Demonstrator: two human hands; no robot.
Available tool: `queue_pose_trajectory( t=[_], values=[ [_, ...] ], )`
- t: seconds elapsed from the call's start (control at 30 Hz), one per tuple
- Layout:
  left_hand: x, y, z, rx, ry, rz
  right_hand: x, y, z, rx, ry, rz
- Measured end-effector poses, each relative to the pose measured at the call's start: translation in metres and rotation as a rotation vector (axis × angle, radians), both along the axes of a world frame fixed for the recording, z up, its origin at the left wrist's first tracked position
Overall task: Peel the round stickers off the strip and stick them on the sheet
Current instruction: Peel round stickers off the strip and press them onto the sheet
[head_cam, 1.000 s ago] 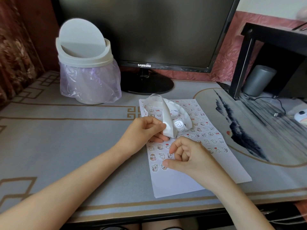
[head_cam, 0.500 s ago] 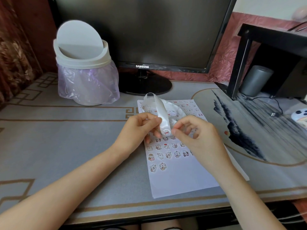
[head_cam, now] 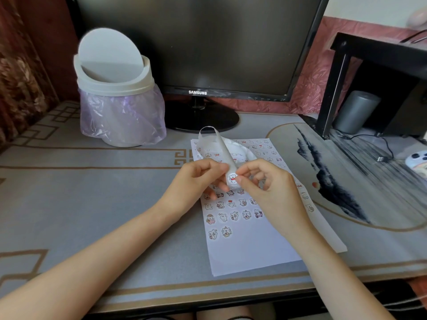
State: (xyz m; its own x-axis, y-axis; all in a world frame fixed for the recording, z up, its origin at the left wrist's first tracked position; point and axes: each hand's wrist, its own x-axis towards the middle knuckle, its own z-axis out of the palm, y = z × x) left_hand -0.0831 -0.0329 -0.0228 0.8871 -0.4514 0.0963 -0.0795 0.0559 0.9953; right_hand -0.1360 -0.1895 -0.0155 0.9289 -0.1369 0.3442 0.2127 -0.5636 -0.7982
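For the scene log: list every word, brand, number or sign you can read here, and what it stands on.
"SAMSUNG": on the lower bezel of the monitor.
The stickers on the sheet: cartoon pictures only, any lettering too small to read.
The round sticker on the strip: a cartoon figure, no readable text.

One head-worn camera looks forward and down, close over the desk [head_cam: 92, 204].

Home desk: monitor [head_cam: 201, 42], bin [head_cam: 115, 93].
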Motion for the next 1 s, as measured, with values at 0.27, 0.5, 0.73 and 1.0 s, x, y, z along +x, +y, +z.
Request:
queue_pose_trajectory(
  t=[0.27, 0.5, 0.73, 1.0],
  values=[
    [0.0012, 0.0005, -0.0029, 0.021, -0.012, -0.015, 0.0005, -0.0012, -0.0031, 0.011, -0.01, 0.0],
    [0.0013, -0.0001, -0.0028, 0.018, -0.013, -0.019, 0.0, -0.0018, -0.0041, -0.041, -0.024, -0.015],
    [0.0015, -0.0004, -0.003, 0.03, -0.003, -0.012, -0.0017, -0.0012, -0.0024, -0.084, -0.032, -0.019],
    [0.0012, -0.0007, -0.0028, 0.047, 0.013, 0.013, -0.005, -0.0016, -0.0013, -0.245, -0.037, -0.011]
  ],
)
